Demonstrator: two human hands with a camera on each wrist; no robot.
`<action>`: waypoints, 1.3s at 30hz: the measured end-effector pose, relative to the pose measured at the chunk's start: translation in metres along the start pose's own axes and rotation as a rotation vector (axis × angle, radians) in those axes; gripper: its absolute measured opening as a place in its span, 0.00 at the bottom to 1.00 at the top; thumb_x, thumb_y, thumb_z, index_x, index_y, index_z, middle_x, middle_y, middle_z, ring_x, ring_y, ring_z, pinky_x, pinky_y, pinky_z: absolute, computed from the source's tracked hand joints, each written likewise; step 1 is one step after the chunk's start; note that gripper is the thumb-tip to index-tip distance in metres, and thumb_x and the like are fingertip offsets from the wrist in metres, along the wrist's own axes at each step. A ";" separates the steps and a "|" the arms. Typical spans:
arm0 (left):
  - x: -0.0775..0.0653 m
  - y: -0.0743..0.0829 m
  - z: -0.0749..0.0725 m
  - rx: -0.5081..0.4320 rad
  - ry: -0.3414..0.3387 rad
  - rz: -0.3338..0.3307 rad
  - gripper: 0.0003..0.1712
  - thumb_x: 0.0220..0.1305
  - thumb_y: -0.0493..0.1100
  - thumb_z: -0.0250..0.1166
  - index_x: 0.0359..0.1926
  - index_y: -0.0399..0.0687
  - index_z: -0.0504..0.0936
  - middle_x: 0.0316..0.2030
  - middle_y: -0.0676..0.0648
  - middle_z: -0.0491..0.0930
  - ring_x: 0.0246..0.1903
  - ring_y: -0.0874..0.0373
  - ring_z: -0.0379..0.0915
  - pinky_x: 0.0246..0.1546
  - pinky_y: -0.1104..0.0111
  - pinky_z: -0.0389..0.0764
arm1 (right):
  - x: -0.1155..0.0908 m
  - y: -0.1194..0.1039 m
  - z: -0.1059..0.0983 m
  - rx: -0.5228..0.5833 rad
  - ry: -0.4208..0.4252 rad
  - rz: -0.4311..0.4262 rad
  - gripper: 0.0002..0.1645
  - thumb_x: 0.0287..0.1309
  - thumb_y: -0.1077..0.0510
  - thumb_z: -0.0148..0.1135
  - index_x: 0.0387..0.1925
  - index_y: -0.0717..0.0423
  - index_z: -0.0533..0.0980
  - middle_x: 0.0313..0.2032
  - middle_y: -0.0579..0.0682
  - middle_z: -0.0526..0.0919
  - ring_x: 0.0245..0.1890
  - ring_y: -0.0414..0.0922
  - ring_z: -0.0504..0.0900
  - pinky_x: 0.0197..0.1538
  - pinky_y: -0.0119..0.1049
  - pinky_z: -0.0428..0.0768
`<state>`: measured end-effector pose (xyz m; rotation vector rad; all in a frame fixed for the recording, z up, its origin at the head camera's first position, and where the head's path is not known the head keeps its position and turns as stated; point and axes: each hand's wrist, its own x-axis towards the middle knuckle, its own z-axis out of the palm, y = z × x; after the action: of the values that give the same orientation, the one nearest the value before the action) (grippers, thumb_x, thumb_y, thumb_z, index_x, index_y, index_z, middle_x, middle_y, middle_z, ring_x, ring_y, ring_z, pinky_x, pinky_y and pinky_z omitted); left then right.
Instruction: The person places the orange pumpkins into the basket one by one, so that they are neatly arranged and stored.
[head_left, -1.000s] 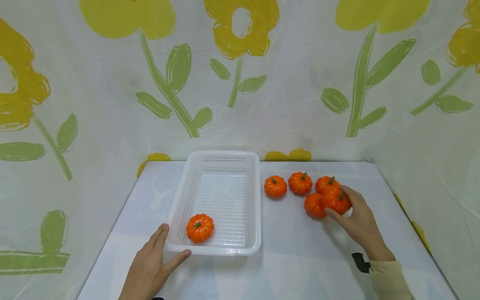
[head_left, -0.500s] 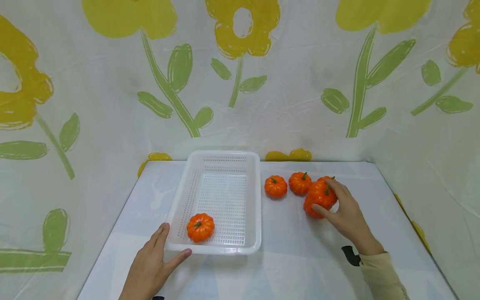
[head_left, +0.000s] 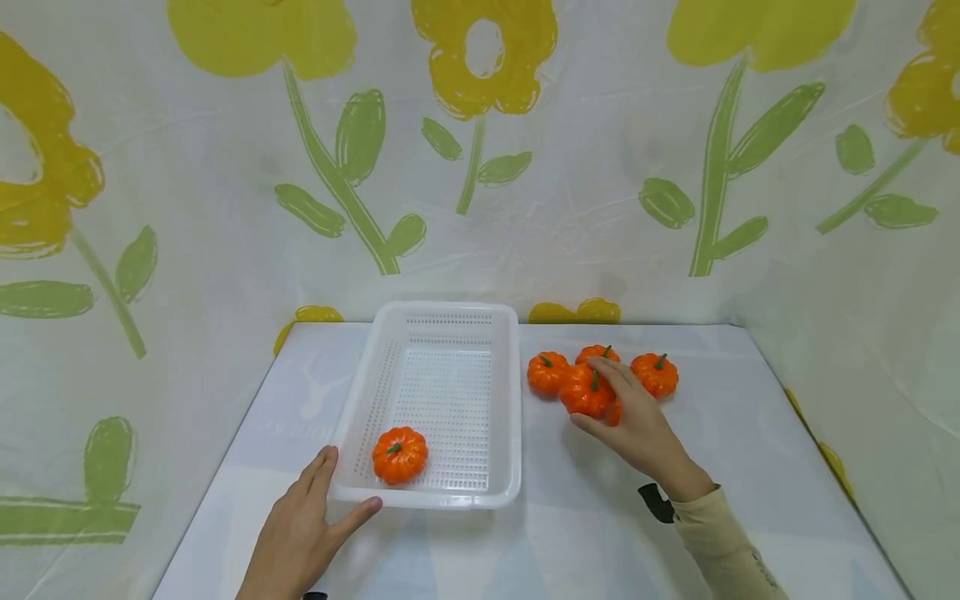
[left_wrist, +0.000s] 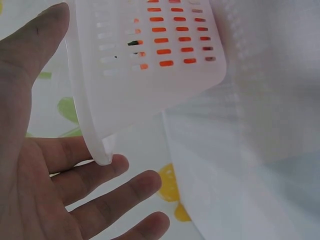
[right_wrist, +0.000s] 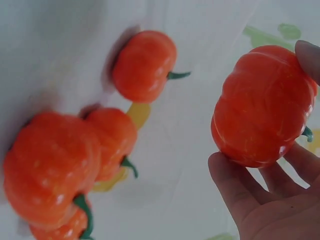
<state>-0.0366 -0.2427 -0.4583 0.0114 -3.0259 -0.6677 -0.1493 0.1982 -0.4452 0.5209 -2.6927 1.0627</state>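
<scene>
My right hand (head_left: 637, 429) holds a small orange pumpkin (head_left: 587, 392) with a green stem, raised above the table. The right wrist view shows fingers and thumb around this pumpkin (right_wrist: 262, 107). Behind and beside it lie a left pumpkin (head_left: 546, 372), a back pumpkin (head_left: 597, 353) and a right pumpkin (head_left: 655, 376); another pumpkin (head_left: 614, 412) is mostly hidden by the hand. My left hand (head_left: 296, 525) rests at the near left corner of a white perforated plastic basket (head_left: 431, 500), thumb and fairly straight fingers against its rim. One pumpkin (head_left: 400, 456) sits inside, near that corner.
The basket stands on a pale table (head_left: 555, 533), left of the loose pumpkins. A flower-printed cloth (head_left: 570, 208) rises behind the table and along both sides.
My right hand has moved left with its pumpkin, from the rightmost group to over the middle ones. The right pumpkin now shows fully. The left hand and basket have stayed put.
</scene>
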 end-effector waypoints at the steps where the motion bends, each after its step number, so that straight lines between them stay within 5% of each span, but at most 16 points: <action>1: 0.000 0.000 0.000 0.002 -0.003 -0.002 0.64 0.57 0.78 0.63 0.74 0.30 0.60 0.71 0.29 0.63 0.66 0.30 0.64 0.62 0.37 0.69 | 0.002 -0.003 0.003 0.003 -0.004 -0.015 0.50 0.51 0.46 0.80 0.72 0.50 0.67 0.69 0.52 0.68 0.68 0.55 0.68 0.63 0.61 0.74; 14: 0.003 -0.001 0.000 0.022 -0.021 -0.030 0.67 0.55 0.81 0.61 0.74 0.30 0.60 0.71 0.28 0.61 0.64 0.28 0.64 0.61 0.36 0.69 | 0.023 -0.036 0.031 0.072 -0.090 -0.158 0.49 0.55 0.43 0.76 0.74 0.49 0.65 0.72 0.47 0.66 0.72 0.48 0.64 0.68 0.54 0.71; 22: 0.005 0.001 -0.001 0.029 -0.018 -0.018 0.67 0.55 0.81 0.60 0.75 0.31 0.60 0.71 0.29 0.62 0.65 0.29 0.64 0.62 0.37 0.69 | 0.034 -0.054 0.044 0.057 -0.186 -0.173 0.49 0.55 0.42 0.76 0.74 0.47 0.65 0.73 0.42 0.64 0.72 0.46 0.65 0.66 0.48 0.75; 39: 0.005 0.000 -0.002 0.028 -0.012 -0.010 0.66 0.55 0.80 0.61 0.74 0.30 0.60 0.71 0.28 0.63 0.64 0.29 0.65 0.61 0.37 0.70 | 0.056 -0.077 0.080 -0.026 -0.402 -0.322 0.46 0.55 0.45 0.77 0.71 0.48 0.67 0.71 0.51 0.66 0.67 0.49 0.71 0.65 0.39 0.75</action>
<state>-0.0419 -0.2438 -0.4564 0.0230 -3.0484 -0.6286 -0.1748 0.0766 -0.4381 1.2311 -2.8000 0.9097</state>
